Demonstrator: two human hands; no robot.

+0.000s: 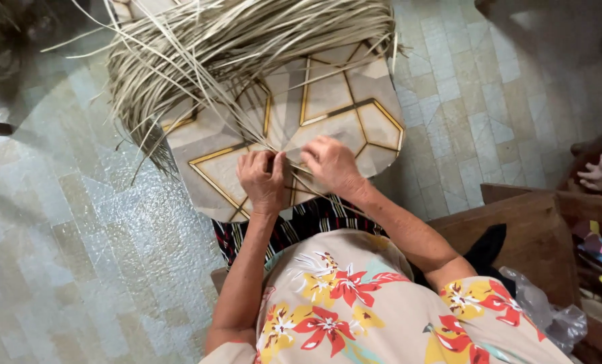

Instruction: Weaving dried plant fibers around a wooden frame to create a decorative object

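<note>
- Straw strands [247, 47] fan out in a big pale bundle across the top of your view, and their near ends run down over the patterned board [341, 94] on your lap to meet under your fingers.
- Far left, there's only shiny tiled floor [65, 222], well apart from the work.
- Left hand [262, 178]: fingers curled and pressed together, pinching the strand ends just at the board's near edge. Which strand sits under the thumb I cannot tell.
- Right hand [329, 165] sits just beside it, nearly touching, fingers bent down and pressing strands flat against the board. It reads as a closed hold, though the fingertips are hidden.
- Watch the risk here: the loose bundle hangs off the board's far left edge, so its weight could, I'd judge, drag the pinched ends out if either hand eases off.
- Strands cross over each other near your fingers, and picking up the wrong one could tangle the lot.
- Right of you, a wooden bench [517, 229] holds a clear plastic bag [543, 310], clear of your elbow.
</note>
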